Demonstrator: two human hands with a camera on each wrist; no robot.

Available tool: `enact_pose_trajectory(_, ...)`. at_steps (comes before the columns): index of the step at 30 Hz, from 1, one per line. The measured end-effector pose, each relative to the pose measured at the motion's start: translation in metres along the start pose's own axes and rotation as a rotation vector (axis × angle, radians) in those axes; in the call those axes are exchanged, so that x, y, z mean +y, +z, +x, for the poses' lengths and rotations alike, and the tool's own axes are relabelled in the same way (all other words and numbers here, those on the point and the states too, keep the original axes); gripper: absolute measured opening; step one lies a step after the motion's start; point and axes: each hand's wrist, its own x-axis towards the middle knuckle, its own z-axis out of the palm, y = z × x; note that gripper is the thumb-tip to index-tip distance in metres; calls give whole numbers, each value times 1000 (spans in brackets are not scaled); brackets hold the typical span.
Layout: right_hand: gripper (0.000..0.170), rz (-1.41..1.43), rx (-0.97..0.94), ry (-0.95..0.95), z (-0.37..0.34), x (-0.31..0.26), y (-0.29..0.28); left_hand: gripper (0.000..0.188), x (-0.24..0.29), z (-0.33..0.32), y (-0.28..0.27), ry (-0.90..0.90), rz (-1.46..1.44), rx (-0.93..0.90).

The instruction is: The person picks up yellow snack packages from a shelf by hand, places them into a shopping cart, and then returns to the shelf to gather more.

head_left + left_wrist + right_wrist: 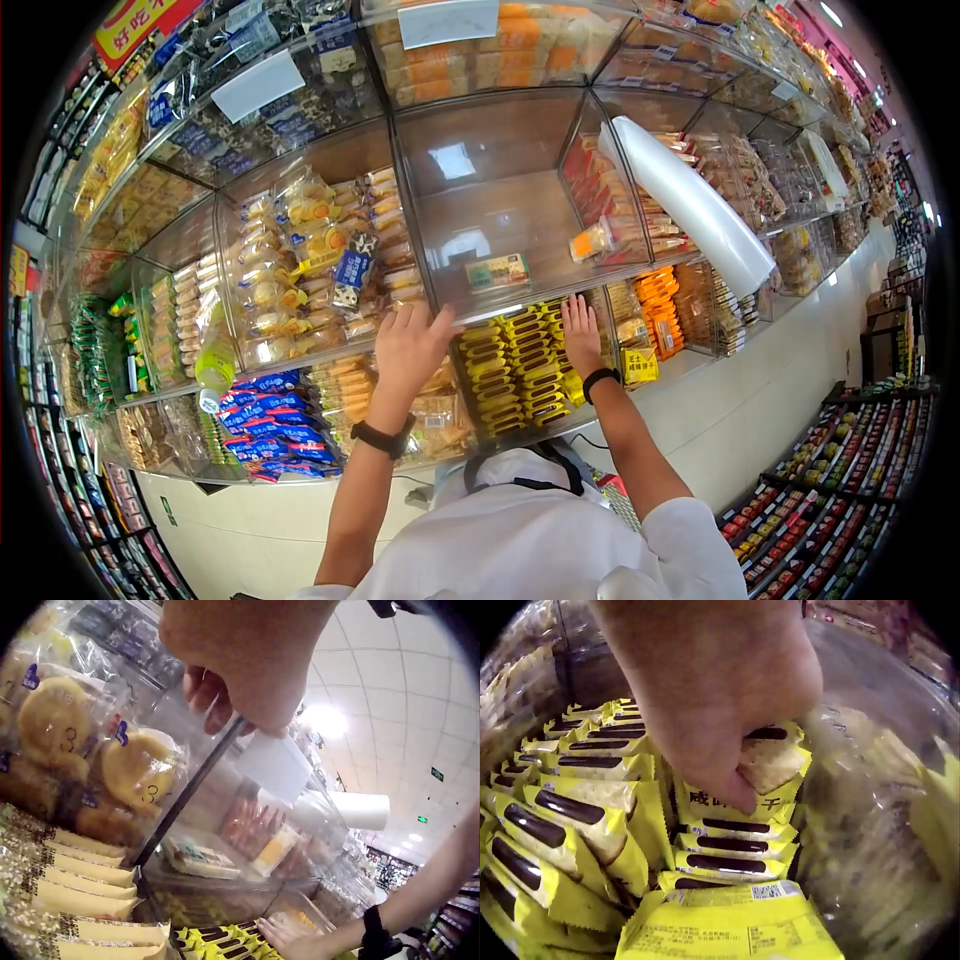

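Note:
My left hand point(410, 345) grips the front upper edge of the clear bins with its fingers curled over it; in the left wrist view the fingertips point(214, 705) hook over a dark divider edge point(187, 784). My right hand point(582, 338) lies over a bin of yellow biscuit packets point(515, 365), fingers straight. From the right wrist, the thumb point(735, 791) rests against a packet point(769, 772) with a cracker printed on it, while the other fingers are hidden. In front of it, another yellow packet point(735, 926) lies label side up.
Behind my hands, a larger bin point(480, 220) holds a small packet point(497, 271) and a fallen pack point(592, 240). A roll of plastic bags point(690, 210) lies across the bins at right. Blue packets point(275, 425) and a green-yellow bottle point(215, 355) are at left.

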Motion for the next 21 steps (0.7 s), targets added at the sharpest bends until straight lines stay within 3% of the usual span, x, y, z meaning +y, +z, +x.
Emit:
enact_pose_trajectory(2, 56, -92, 49, -13, -10, 0, -4, 28, 0, 0, 0, 11, -21, -1)
enact_pose_trajectory(5, 56, -15, 25, -14, -19, -3, 8, 30, 0, -1, 0, 16, -4, 3)
enact_pose_trajectory(10, 44, 86, 142, -17, -31, -8, 11, 31, 1, -2, 0, 23, 12, 19)
enact_pose_trajectory(13, 41, 177, 87, -15, -31, -4, 1, 31, 1, -1, -1, 15, 5, 12)
enact_pose_trajectory(16, 37, 198, 180, -40, -28, 1, 1, 30, 2, -2, -3, 14, -3, 21)
enact_pose_trajectory(21, 33, 208, 73, -36, -28, 4, -1, 30, 1, -1, -4, 25, -19, 29)
